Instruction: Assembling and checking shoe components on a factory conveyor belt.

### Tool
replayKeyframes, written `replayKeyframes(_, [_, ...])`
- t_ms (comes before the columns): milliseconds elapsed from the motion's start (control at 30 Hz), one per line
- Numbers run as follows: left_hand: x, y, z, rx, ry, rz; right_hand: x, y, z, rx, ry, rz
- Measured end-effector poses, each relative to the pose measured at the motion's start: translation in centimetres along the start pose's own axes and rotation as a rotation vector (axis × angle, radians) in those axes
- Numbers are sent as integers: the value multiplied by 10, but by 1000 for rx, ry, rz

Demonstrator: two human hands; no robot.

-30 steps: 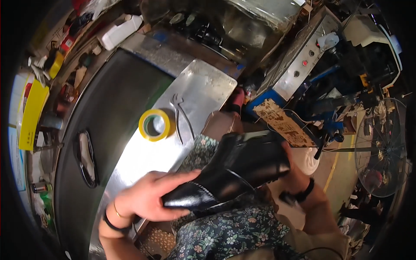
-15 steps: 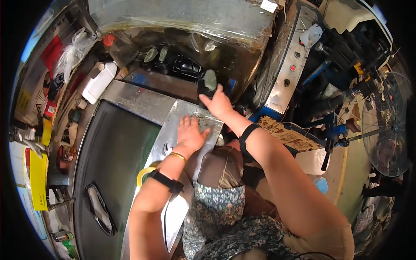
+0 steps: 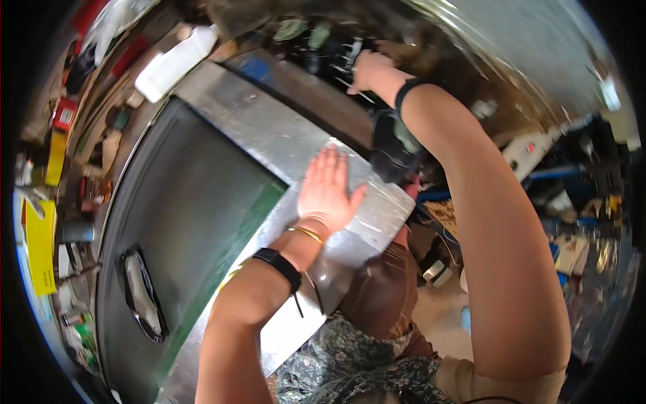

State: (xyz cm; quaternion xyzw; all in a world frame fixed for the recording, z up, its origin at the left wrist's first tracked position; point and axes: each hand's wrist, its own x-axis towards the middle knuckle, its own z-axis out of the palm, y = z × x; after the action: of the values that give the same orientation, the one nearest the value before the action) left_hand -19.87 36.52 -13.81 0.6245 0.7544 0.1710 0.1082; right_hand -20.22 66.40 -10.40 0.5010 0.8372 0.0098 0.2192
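My left hand (image 3: 331,188) lies flat, fingers stretched, on a bare metal plate (image 3: 383,219) beside a dark belt. My right hand (image 3: 371,71) reaches into the dark recess at the far side, at a shiny black shoe-like piece (image 3: 351,57). Blur hides whether its fingers close on it. Left of that hand, grey-green tops (image 3: 319,35) of similar black pieces show. Nearer, another black shoe-like piece (image 3: 390,158) with a grey-green top stands by the plate's far right edge, partly behind my right forearm.
On the dark belt (image 3: 195,188) at left lies a long black-rimmed piece (image 3: 141,296) with a pale middle. A white jug (image 3: 176,62) stands beyond it. Cluttered shelving runs along the left. Clear plastic sheeting (image 3: 498,74) hangs over the recess; a control panel (image 3: 531,149) is at right.
My right hand has left the nearer black piece and moved deeper into the recess. The view has turned and shifted. My left hand stays flat on the plate.
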Motion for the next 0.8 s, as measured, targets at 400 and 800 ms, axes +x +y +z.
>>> replayKeyframes(400, [-10, -20, -10, -57, -34, -11, 45, -30, 57, -615, 517, -554])
replayKeyframes(800, [-4, -15, -2, 68, 27, 54, -222, 40, 8, 973, 675, -789])
